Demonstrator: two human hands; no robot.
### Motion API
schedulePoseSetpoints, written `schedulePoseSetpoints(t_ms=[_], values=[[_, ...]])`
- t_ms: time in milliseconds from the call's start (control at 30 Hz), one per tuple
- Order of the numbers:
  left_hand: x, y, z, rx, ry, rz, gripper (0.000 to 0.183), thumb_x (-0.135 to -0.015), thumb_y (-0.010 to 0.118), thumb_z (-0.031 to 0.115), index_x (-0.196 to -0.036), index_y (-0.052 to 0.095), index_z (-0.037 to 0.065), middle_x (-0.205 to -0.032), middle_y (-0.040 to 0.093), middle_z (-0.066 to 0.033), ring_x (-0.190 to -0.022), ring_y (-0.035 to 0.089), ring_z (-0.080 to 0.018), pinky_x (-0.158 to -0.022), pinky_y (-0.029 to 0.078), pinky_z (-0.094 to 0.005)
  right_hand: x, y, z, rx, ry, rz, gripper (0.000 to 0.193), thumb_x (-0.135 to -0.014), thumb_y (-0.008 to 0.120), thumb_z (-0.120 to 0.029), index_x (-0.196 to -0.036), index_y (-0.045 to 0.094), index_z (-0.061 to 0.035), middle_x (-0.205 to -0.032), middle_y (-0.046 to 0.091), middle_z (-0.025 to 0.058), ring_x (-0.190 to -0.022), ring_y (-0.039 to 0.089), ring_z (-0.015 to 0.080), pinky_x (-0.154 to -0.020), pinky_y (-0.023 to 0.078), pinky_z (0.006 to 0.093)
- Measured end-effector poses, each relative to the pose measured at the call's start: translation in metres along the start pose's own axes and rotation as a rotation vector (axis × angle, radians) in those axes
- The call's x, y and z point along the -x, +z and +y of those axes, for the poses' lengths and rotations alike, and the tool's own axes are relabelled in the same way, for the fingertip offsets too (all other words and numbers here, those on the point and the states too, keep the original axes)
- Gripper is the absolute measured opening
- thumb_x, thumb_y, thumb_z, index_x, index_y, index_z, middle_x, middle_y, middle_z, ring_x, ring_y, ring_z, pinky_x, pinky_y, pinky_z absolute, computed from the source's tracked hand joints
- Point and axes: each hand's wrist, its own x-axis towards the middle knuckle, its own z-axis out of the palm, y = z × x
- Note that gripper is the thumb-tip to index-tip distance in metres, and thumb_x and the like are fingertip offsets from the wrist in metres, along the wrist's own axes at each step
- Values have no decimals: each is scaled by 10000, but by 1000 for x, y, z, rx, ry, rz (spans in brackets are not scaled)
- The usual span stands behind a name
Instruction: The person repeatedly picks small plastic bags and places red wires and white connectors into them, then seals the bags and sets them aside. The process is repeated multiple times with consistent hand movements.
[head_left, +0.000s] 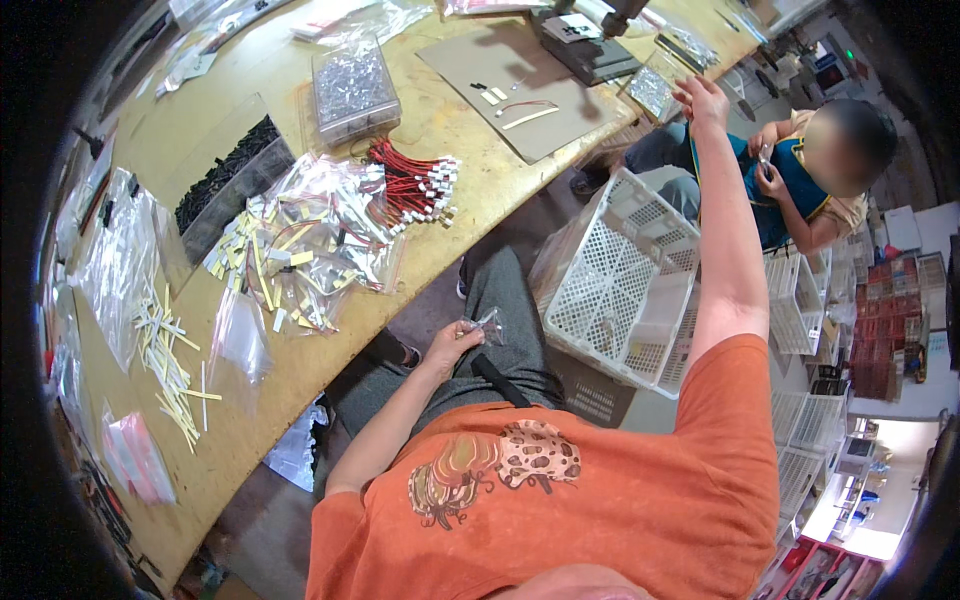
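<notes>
The left hand (455, 343) pinches 1 clear bag (490, 325) over the lap (528, 350) — likely light, limp, slippery, best taken by its edge. The right hand (704, 102), raised at far right — gripping or not, I can't tell.

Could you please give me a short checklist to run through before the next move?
1. Left hand has hold of the small clear bag: ok.
2. What the bag contains: cannot tell; too small to make out.
3. Right hand empty: cannot tell; its fingers are bunched together.
4. Red-and-black cables gathered together on the table: ok.
5. Pale strips neatly stacked: not ok; they lie scattered.
6. White crate open at the top: ok.
</notes>
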Motion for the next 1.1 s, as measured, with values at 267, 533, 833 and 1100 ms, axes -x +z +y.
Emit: schedulePoseSetpoints(t_ms=[267,533,833,1100], values=[[-4,-7,-17,18,-14,-2,235,-922,768,128,-1120,677,39,-1028,705,-53,-963,644,-131,-911,501,-294,140,58,39,106,-82,-426,214,-1016,640,-175,-1141,722,-23,-957,744,49,-691,659,88,-567,418,205],[-18,-4,-21,28,46,-68,171,-898,787,159,-1001,700,54,-944,722,-20,-855,645,-97,-796,509,-274,240,208,-54,417,-880,-726,111,-913,725,-84,-1007,764,-42,-943,740,115,-826,703,234,-737,534,315],[-17,-8,-21,148,117,-119,207,-914,792,149,-1044,677,37,-957,713,-16,-863,642,-90,-799,512,-254,224,338,-61,961,-847,-918,371,-896,752,-370,-1070,771,-42,-973,772,160,-921,740,282,-846,561,386],[-12,-9,-16,180,105,-127,196,-914,789,143,-1035,667,47,-982,695,-13,-902,630,-92,-853,500,-259,215,362,-48,1142,-721,-931,312,-799,738,-336,-912,800,-51,-919,760,203,-888,739,334,-838,571,416]])
